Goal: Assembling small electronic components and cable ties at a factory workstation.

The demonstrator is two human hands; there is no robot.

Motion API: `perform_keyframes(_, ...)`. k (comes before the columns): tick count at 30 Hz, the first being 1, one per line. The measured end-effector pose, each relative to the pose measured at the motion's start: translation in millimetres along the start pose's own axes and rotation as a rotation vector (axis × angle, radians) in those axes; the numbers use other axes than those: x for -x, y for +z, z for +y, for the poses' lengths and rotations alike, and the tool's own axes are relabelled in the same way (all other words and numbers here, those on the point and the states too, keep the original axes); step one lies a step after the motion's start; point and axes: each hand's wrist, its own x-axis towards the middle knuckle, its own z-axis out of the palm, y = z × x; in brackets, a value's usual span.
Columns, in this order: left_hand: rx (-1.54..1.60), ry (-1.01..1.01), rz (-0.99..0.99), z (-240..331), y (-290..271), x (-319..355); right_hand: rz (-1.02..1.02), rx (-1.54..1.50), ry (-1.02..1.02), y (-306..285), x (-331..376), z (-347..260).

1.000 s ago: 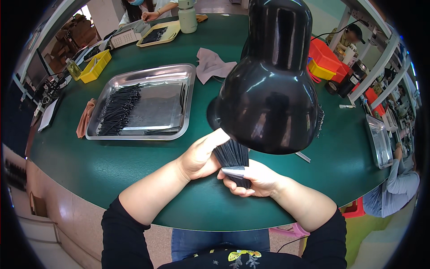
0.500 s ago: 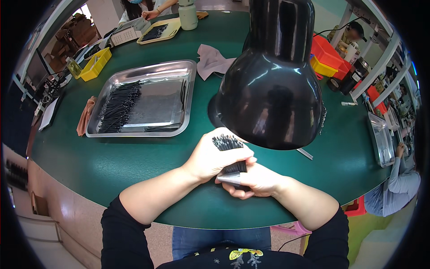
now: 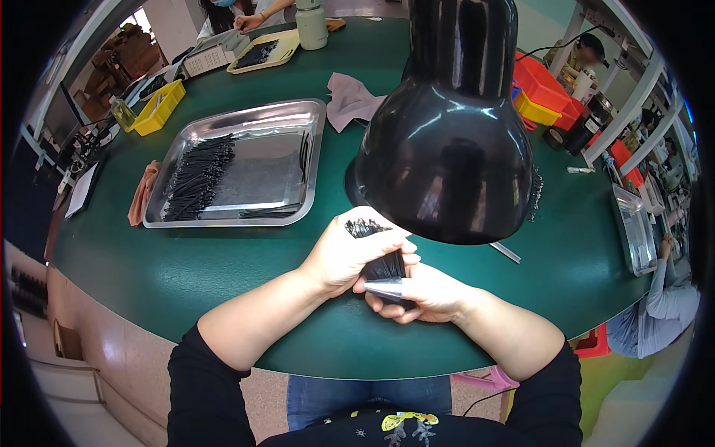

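A bundle of thin, straight black strands point(image 3: 384, 266) is held between both hands, its long axis running from near right to far left. Its far part is wrapped by the left hand point(image 3: 343, 252), its near end gripped by the right hand point(image 3: 436, 292), near of the glossy black lamp shade point(image 3: 447, 164).

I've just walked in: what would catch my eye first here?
Probably the big black lamp, looming over the green table. Just below it in view, the left hand and right hand hold a bundle of thin black strands. To the left sits a shiny metal tray, with more dark strands on its left side.
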Motion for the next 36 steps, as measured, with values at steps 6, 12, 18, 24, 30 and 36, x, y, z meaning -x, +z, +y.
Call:
perform_keyframes(6,0.367,0.060,-0.302,-2.1,-8.4,-6.2,0.020,-0.234,-0.090,-8.5,1.6,-0.4)
perform_keyframes(12,-0.162,0.011,-0.285,-1.4,7.8,-4.2,-0.076,0.094,-0.022,-7.9,6.5,1.7)
perform_keyframes(18,-0.121,0.468,0.054,13.2,-9.4,3.3,0.188,0.447,-0.236,-31.6,18.9,-44.1)
perform_keyframes(24,-0.381,0.179,0.073,-12.0,-4.3,-8.7,0.477,0.001,-0.787,-52.6,9.6,-35.0)
perform_keyframes(30,-0.459,0.428,0.098,-3.9,-0.7,-0.4,0.480,0.180,-0.773,-61.7,6.1,-24.6)
perform_keyframes(36,-0.299,0.354,0.050,-5.2,-12.1,-4.2,0.499,0.160,-0.738,-56.7,5.3,-25.6)
